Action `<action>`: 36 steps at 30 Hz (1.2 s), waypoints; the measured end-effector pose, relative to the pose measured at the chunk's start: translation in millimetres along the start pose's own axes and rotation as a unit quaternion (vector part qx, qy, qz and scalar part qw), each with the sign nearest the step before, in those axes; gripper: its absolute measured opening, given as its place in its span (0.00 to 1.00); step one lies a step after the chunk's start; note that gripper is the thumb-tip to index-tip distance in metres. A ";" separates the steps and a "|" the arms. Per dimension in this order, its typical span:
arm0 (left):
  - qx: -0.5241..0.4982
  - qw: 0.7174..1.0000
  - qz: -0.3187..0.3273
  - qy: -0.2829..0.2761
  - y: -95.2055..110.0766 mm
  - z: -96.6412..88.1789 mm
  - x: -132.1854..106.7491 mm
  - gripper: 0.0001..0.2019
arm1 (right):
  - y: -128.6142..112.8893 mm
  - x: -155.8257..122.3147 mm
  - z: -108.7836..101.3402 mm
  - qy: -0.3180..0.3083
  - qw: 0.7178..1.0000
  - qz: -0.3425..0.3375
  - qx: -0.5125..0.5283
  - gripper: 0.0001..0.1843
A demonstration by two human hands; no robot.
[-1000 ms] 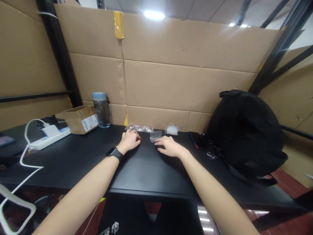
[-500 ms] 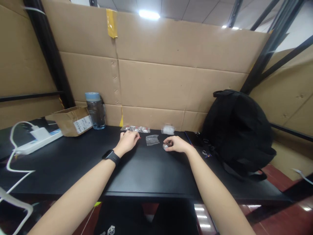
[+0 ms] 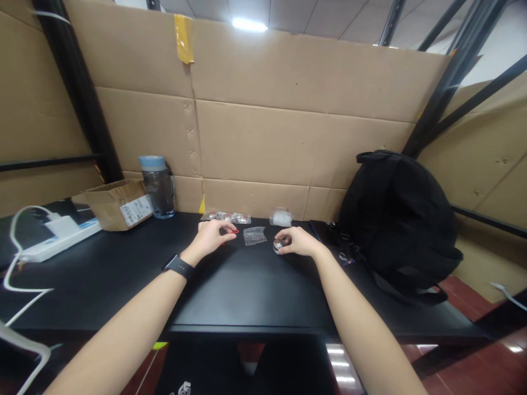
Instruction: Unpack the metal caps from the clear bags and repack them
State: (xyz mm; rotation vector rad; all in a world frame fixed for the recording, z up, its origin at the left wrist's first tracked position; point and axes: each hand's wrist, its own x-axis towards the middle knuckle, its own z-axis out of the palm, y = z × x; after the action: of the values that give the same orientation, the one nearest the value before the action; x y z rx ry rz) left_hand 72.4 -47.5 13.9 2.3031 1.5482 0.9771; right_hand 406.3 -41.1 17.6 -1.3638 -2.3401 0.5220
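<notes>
My left hand (image 3: 212, 237), with a dark watch (image 3: 178, 266) on its wrist, pinches a thin red loop-like piece (image 3: 234, 231) just above the black table (image 3: 255, 291). The piece is too small to name surely. To the right, my right hand (image 3: 300, 241) has its fingers closed round a small, round silvery thing (image 3: 277, 247), partly hidden by the fingers, at the tabletop. Between the hands lies a flat clear plastic bag (image 3: 254, 236). Behind my left hand is a row of clear packets (image 3: 228, 218) holding round pieces with red in them.
A whitish plastic packet (image 3: 281, 218) lies by the cardboard wall (image 3: 255, 142). At the left stand a blue-lidded bottle (image 3: 158, 189), an open cardboard box (image 3: 113, 208) and a white power strip (image 3: 61, 241). A black backpack (image 3: 399, 225) fills the right, with keys (image 3: 345, 258) beside it.
My left hand has shifted slightly left and turned, so more of the red piece shows. My right hand stays in place, with the round thing tilted a little differently.
</notes>
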 end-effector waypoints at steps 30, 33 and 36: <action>-0.105 0.987 0.122 0.026 28.3 29.1 -5.8 0.12 | -73.3 11.2 51.5 0.218 0.931 -0.149 0.251 0.28; -0.147 0.979 0.136 0.043 33.8 33.0 -6.7 0.11 | -78.7 8.2 51.2 0.221 0.933 -0.158 0.237 0.27; -0.183 0.973 0.136 0.041 35.8 33.3 -6.5 0.11 | -78.5 7.8 52.3 0.225 0.937 -0.155 0.220 0.27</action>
State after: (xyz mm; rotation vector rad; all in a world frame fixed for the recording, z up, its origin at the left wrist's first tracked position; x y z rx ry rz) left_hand 118.4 -62.4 3.8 2.2618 0.9839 1.3126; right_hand 318.8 -76.8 12.7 -0.7875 -1.8647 0.5281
